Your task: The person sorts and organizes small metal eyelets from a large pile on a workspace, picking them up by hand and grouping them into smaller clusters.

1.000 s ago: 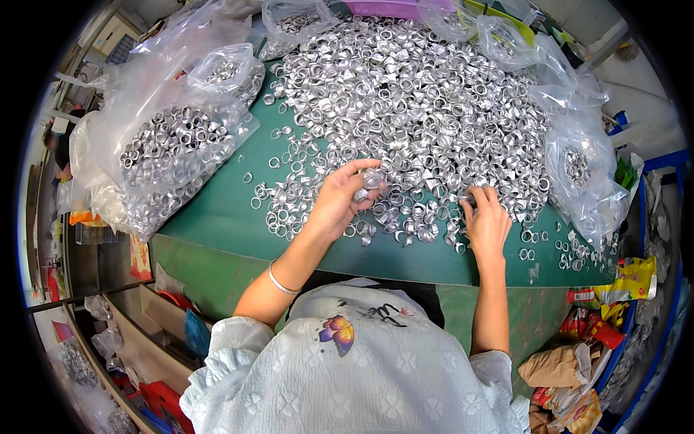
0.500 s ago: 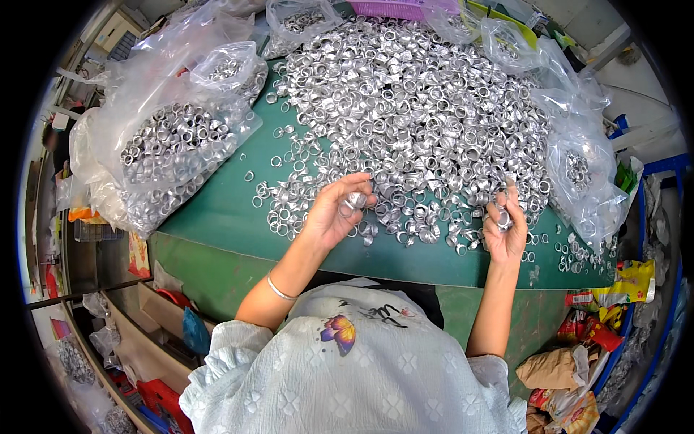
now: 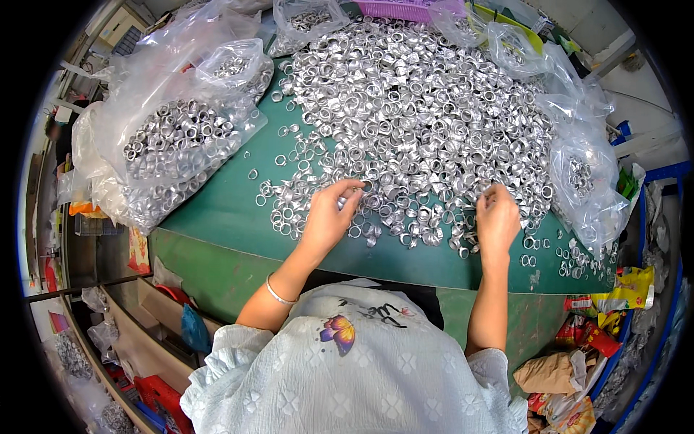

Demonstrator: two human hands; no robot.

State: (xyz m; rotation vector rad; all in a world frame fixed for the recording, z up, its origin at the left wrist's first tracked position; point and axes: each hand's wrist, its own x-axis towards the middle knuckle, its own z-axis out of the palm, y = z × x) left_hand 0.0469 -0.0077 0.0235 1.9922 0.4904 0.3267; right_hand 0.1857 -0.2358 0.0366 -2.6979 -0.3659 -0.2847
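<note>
A wide heap of silver metal rings (image 3: 419,101) covers the middle of a green tabletop (image 3: 224,224), with looser rings along its near edge. At the heap's near left edge is my left hand (image 3: 329,215), thumb and fingertips pinched together at a ring (image 3: 366,186). Farther right, my right hand (image 3: 499,220) is turned back up, its fingers curled down and closed among rings at the heap's edge. Whatever those right fingers hold is hidden. A bangle (image 3: 278,291) circles my left wrist.
A clear plastic bag of rings (image 3: 177,141) lies on the left, and another clear bag (image 3: 582,177) on the right. A purple basket (image 3: 412,9) stands at the far edge. Colourful packets (image 3: 625,289) and a brown paper bag (image 3: 546,372) sit low on the right.
The rings that showed in my palms are out of sight. Both hands have turned over, backs up, and their fingertips have drawn together at the heap. The view has shifted slightly.
</note>
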